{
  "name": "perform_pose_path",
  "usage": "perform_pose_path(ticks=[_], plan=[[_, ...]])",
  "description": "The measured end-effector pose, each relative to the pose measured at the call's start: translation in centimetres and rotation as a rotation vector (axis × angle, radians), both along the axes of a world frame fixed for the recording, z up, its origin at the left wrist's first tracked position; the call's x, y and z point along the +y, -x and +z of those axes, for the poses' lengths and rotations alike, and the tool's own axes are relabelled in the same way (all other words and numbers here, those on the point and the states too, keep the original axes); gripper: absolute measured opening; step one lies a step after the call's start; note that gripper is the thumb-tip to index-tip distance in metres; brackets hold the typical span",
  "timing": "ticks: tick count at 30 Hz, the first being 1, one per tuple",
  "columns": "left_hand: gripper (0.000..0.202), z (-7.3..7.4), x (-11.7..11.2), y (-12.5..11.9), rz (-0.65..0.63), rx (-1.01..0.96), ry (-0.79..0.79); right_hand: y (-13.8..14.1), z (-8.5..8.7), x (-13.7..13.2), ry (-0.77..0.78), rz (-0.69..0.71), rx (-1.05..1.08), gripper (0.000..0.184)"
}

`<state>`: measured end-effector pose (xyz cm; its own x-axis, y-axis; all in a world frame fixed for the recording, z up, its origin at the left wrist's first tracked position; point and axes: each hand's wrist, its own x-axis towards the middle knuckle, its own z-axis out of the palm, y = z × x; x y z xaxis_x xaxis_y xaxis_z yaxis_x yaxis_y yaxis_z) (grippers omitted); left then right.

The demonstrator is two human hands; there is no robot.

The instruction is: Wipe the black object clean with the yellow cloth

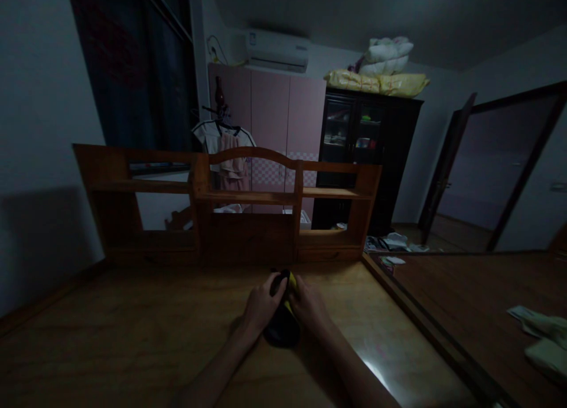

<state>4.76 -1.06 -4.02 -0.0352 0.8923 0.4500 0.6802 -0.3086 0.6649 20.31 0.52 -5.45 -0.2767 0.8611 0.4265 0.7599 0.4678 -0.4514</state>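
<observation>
A black item with a yellow strip (282, 330), shaped somewhat like a shoe, is on the wooden bed board (177, 331) in front of me. Its rounded dark end points towards me. My left hand (264, 302) grips its upper left side, the thumb lying over the dark edge. On the other side my right hand (306, 302) has its fingers closed at the yellow part. Both hands cover much of the item, and dim light hides its details, so its exact kind is unclear.
A wooden headboard with open shelves (252, 198) stands beyond my hands. A raised wooden rail (411, 313) runs along the right edge. Pale cloth (547, 337) lies past it. Behind are a pink wardrobe (270, 113), a dark cabinet (398, 142) and an open door (452, 166).
</observation>
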Motion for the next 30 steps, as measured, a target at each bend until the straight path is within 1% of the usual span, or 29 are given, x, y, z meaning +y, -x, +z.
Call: perform_pose_path(ticks=[4, 7, 9, 13, 15, 21, 26, 30], plan=[[0.040, 0.3, -0.3, -0.1, 0.000, -0.021, 0.011, 0.2, 0.3, -0.4, -0.005, 0.002, 0.024, 0.044], [0.039, 0.4, -0.4, -0.1, 0.018, -0.037, 0.018, 0.2, 0.8, -0.9, 0.020, -0.034, 0.035, 0.045], [0.038, 0.3, -0.4, -0.2, 0.023, -0.041, 0.016, 0.2, 1.0, -1.0, 0.033, -0.048, 0.034, 0.044], [0.039, 0.0, -0.1, -0.1, 0.017, -0.046, 0.015, 0.2, 1.3, -1.2, 0.035, -0.007, 0.042, 0.039], [0.039, -0.1, 0.0, -0.1, 0.010, -0.045, 0.011, 0.2, 1.5, -1.2, 0.034, -0.017, 0.034, 0.038], [0.039, -0.2, 0.1, -0.1, 0.012, -0.029, 0.011, 0.3, 1.8, -1.4, 0.065, -0.071, -0.006, 0.047], [0.038, -0.3, 0.2, 0.0, 0.019, -0.030, 0.011, 0.3, 2.1, -1.6, 0.058, -0.043, -0.013, 0.039], [0.039, -0.2, 0.2, 0.1, 0.012, -0.025, 0.008, 0.2, 2.1, -1.6, 0.059, -0.046, -0.026, 0.039]])
